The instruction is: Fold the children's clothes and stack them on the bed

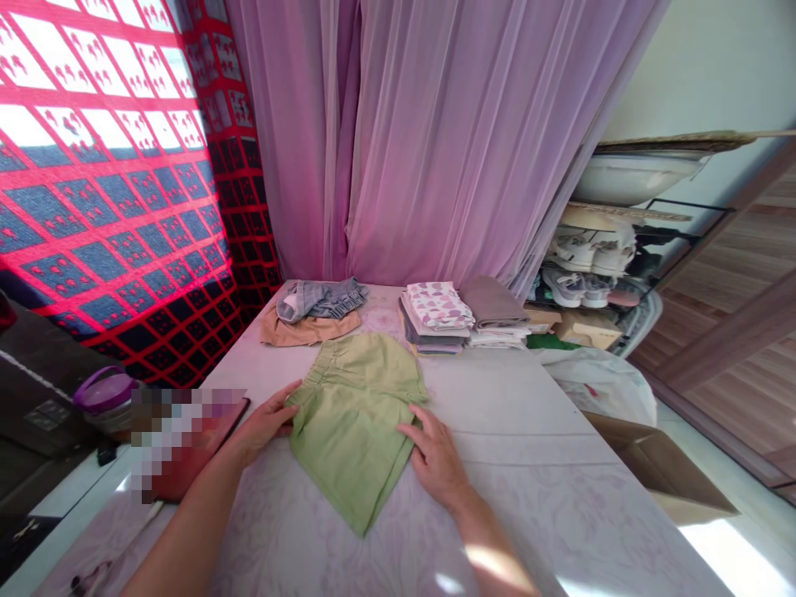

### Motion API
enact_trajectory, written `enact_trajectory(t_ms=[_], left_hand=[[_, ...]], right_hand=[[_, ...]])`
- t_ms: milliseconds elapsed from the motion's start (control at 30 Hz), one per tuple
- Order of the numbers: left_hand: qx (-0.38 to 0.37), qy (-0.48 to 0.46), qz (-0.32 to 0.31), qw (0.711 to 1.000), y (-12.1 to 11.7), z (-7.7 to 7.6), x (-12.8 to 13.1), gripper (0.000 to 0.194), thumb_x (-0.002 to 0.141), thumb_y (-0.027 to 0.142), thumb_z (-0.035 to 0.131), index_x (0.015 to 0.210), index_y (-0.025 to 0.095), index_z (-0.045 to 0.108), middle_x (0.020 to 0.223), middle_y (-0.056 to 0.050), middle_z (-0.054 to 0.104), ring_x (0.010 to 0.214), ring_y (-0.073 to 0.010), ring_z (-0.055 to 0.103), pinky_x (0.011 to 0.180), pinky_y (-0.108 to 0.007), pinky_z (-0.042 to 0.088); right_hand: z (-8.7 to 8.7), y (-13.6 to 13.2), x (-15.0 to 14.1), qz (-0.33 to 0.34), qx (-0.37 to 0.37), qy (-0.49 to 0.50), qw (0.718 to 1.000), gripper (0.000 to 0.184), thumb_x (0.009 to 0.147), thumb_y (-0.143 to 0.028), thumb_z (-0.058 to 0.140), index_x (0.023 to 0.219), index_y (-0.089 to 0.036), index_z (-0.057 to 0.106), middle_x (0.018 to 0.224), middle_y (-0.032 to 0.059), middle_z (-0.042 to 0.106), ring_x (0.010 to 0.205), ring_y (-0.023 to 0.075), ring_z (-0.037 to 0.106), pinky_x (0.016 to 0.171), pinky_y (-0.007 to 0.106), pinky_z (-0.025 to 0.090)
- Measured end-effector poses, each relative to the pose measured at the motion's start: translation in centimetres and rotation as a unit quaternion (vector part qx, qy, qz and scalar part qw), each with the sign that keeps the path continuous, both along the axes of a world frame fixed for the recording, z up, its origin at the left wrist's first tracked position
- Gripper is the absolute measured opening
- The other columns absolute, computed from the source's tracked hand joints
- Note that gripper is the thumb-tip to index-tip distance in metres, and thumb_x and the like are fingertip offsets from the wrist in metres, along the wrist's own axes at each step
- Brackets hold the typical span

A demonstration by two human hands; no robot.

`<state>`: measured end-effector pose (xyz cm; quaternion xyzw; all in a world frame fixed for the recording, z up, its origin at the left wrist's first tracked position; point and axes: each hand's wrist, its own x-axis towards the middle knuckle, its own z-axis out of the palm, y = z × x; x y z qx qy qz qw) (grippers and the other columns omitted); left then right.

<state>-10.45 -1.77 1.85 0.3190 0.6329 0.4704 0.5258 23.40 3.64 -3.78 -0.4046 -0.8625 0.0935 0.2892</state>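
Note:
A pair of light green shorts [357,414] lies spread on the table, its gathered waistband toward the upper left and one leg pointing toward me. At the waistband's near end, my left hand [270,421] grips the edge of the fabric, with some fingertips hidden by the cloth. My right hand [439,456] has hold of the opposite edge by a leg opening, thumb and fingers on the cloth. Just beyond the shorts are tan shorts [311,330] with blue denim shorts [327,298] lying loosely on top.
Folded clothes [439,311] and a second stack topped by a grey-brown piece [494,303] sit at the table's [516,464] far side. A red-screened device [199,452], partly pixelated, rests at left. Purple curtains [423,149] hang behind. Right: shoe rack [675,224], cardboard box [665,464].

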Motion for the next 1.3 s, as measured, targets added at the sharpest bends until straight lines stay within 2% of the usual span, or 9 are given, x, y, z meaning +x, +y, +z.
enact_trajectory(t_ms=[167, 400, 500, 600, 767, 900, 1000, 1167, 1300], left_hand=[[-0.026, 0.010, 0.010, 1.000, -0.2, 0.7, -0.1, 0.037, 0.060, 0.034, 0.076, 0.092, 0.018, 0.070, 0.077, 0.001, 0.065, 0.067, -0.0115, 0.058, 0.065, -0.023, 0.050], [-0.023, 0.080, -0.086, 0.993, -2.9, 4.1, -2.0, 0.043, 0.062, 0.032, 0.068, 0.104, 0.021, 0.067, 0.082, 0.000, 0.067, 0.069, -0.0138, 0.058, 0.063, -0.025, 0.048], [0.001, 0.127, -0.136, 0.982, -4.6, 5.9, -3.0, 0.046, 0.065, 0.031, 0.067, 0.111, 0.025, 0.066, 0.081, 0.001, 0.065, 0.067, -0.0130, 0.056, 0.060, -0.023, 0.045], [-0.020, 0.168, -0.195, 0.966, -4.5, 6.7, -3.2, 0.042, 0.063, 0.033, 0.069, 0.103, 0.023, 0.068, 0.077, 0.002, 0.064, 0.062, -0.0121, 0.053, 0.056, -0.022, 0.041], [-0.056, 0.241, -0.203, 0.947, 0.1, 5.5, -3.0, 0.048, 0.058, 0.056, 0.067, 0.089, 0.020, 0.067, 0.069, 0.001, 0.063, 0.060, -0.0146, 0.054, 0.049, -0.022, 0.034], [-0.024, 0.329, -0.118, 0.936, 4.6, 3.0, -2.6, 0.050, 0.055, 0.066, 0.062, 0.072, 0.019, 0.067, 0.066, -0.001, 0.064, 0.068, -0.0193, 0.058, 0.056, -0.025, 0.041], [-0.013, 0.355, -0.074, 0.932, 6.3, 1.2, -2.0, 0.053, 0.056, 0.065, 0.061, 0.081, 0.019, 0.068, 0.078, -0.004, 0.069, 0.081, -0.0238, 0.063, 0.064, -0.028, 0.045], [-0.023, 0.321, -0.101, 0.941, 6.4, 0.4, -1.4, 0.054, 0.058, 0.068, 0.058, 0.081, 0.019, 0.067, 0.073, -0.001, 0.068, 0.077, -0.0227, 0.064, 0.063, -0.027, 0.045], [-0.046, 0.271, -0.132, 0.952, 6.2, 1.2, -1.3, 0.052, 0.056, 0.067, 0.062, 0.077, 0.020, 0.066, 0.070, 0.000, 0.068, 0.074, -0.0218, 0.063, 0.062, -0.026, 0.044]], right_hand=[[0.7, -0.4, -1.2, 0.058, -0.017, -0.064, 0.996, 0.058, 0.069, -0.001, 0.048, 0.114, -0.031, 0.068, 0.147, 0.0060, 0.043, 0.138, 0.0255, 0.032, 0.108, 0.049, 0.029], [3.2, -1.0, -0.2, 0.076, -0.093, 0.016, 0.993, 0.044, 0.074, -0.007, 0.042, 0.104, -0.025, 0.069, 0.105, 0.0044, 0.072, 0.103, 0.0201, 0.063, 0.110, 0.047, 0.027], [5.5, -1.7, 1.0, 0.075, -0.190, 0.059, 0.977, 0.034, 0.080, -0.017, 0.041, 0.096, -0.022, 0.071, 0.085, 0.0032, 0.073, 0.080, 0.0185, 0.065, 0.086, 0.033, 0.046], [7.2, -1.0, 1.4, 0.059, -0.294, 0.098, 0.949, 0.033, 0.081, -0.021, 0.040, 0.090, -0.020, 0.072, 0.077, 0.0013, 0.071, 0.073, 0.0172, 0.063, 0.067, 0.025, 0.045], [7.1, 3.8, -0.5, 0.001, -0.382, 0.064, 0.922, 0.035, 0.082, -0.023, 0.037, 0.086, -0.017, 0.071, 0.078, 0.0017, 0.071, 0.074, 0.0174, 0.063, 0.063, 0.024, 0.044], [6.2, 7.3, -2.0, -0.141, -0.329, -0.027, 0.933, 0.030, 0.085, -0.026, 0.043, 0.084, -0.018, 0.071, 0.086, 0.0069, 0.072, 0.083, 0.0211, 0.064, 0.069, 0.028, 0.044], [5.8, 8.6, -2.5, -0.173, -0.297, -0.046, 0.938, 0.029, 0.084, -0.028, 0.050, 0.106, -0.023, 0.068, 0.098, 0.0075, 0.072, 0.092, 0.0224, 0.064, 0.077, 0.030, 0.045], [5.7, 9.7, -3.8, -0.030, -0.184, -0.081, 0.979, 0.067, 0.072, -0.026, 0.066, 0.137, -0.026, 0.049, 0.140, 0.0094, 0.051, 0.126, 0.0241, 0.049, 0.101, 0.035, 0.038], [6.3, 11.7, -5.9, 0.020, -0.152, -0.093, 0.984, 0.045, 0.076, -0.035, 0.066, 0.119, -0.024, 0.064, 0.146, 0.0093, 0.045, 0.131, 0.0257, 0.044, 0.108, 0.039, 0.033]])
